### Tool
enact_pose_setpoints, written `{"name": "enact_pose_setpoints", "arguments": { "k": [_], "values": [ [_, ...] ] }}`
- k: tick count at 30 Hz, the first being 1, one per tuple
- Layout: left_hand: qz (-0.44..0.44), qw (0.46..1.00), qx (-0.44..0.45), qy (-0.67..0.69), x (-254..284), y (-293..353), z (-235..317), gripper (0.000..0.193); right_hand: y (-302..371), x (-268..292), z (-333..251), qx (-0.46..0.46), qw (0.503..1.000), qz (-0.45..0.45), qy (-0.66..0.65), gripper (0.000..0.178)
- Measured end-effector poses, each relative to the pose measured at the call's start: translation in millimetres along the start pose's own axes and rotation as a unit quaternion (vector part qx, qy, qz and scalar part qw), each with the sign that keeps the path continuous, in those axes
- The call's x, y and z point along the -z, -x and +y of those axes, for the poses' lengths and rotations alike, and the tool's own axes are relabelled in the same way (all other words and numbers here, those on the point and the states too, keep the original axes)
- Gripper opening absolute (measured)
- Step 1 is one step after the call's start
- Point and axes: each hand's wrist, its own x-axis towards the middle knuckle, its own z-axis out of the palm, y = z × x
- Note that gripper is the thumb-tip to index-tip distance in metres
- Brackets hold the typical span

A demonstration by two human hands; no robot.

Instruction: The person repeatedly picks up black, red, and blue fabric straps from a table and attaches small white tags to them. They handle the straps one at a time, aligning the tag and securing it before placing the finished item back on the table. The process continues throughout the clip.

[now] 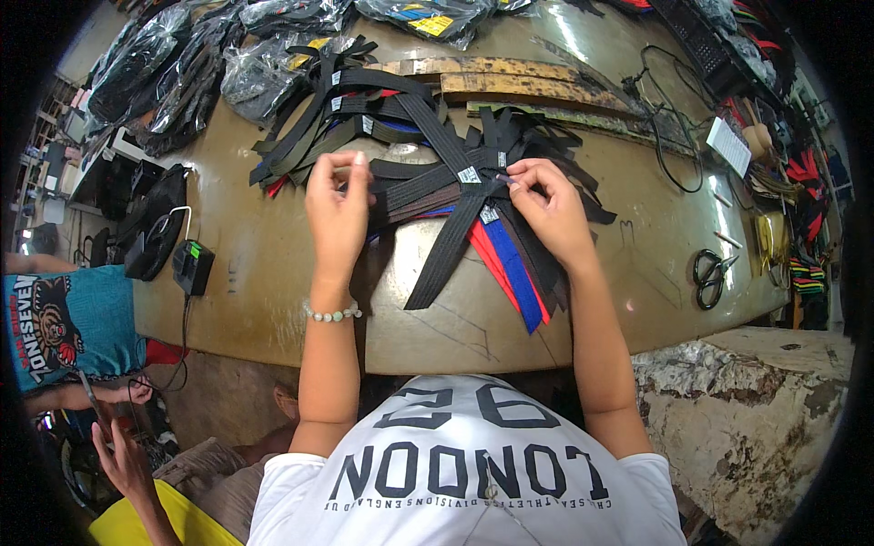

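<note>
The right hand [546, 193] pinches a small dark tip [506, 180] amid flat black woven belts [466, 207] layered between the hands; the left hand [339, 207] curls, its hold unclear. Gathering looks done; splayed ends seem left untidied.

Right hand [551, 206]: pinched bit [511, 181] too small to tell. Label [468, 175]: print too small. Blue strap [517, 275]: upper end hidden under black straps [446, 251]. Plastic bags [437, 22]: cut by top edge.

Matt cloth straps [462, 218], glossy tabletop [651, 227], wooden planks [510, 86]
</note>
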Motion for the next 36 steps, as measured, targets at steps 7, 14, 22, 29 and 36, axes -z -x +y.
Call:
{"name": "enact_pose_setpoints", "arguments": {
  "k": [7, 14, 22, 29, 36],
  "values": [
    [-0.063, 0.931, -0.329, -0.146, -36.6, 35.6, 20.5, 0.010, 0.8, 2.2, -7.1, -0.002, 1.000, -0.021, 0.023, 0.009],
    [-0.137, 0.910, -0.299, -0.251, -65.8, 57.5, 10.0, 0.013, 1.9, 3.6, -4.5, 0.006, 0.998, -0.057, -0.004, 0.010],
    [-0.127, 0.903, -0.308, -0.270, -65.4, 63.7, 6.3, 0.012, 1.3, 10.6, -2.1, 0.024, 0.992, -0.109, 0.066, 0.014],
    [-0.126, 0.914, -0.297, -0.247, -65.9, 60.1, 2.3, 0.012, 1.2, 9.2, -2.1, 0.054, 0.991, -0.080, 0.097, 0.012],
    [-0.150, 0.923, -0.306, -0.178, -61.7, 57.5, 5.2, 0.012, -3.0, 10.5, 4.0, -0.048, 0.997, -0.044, -0.028, 0.009]
  ]
}}
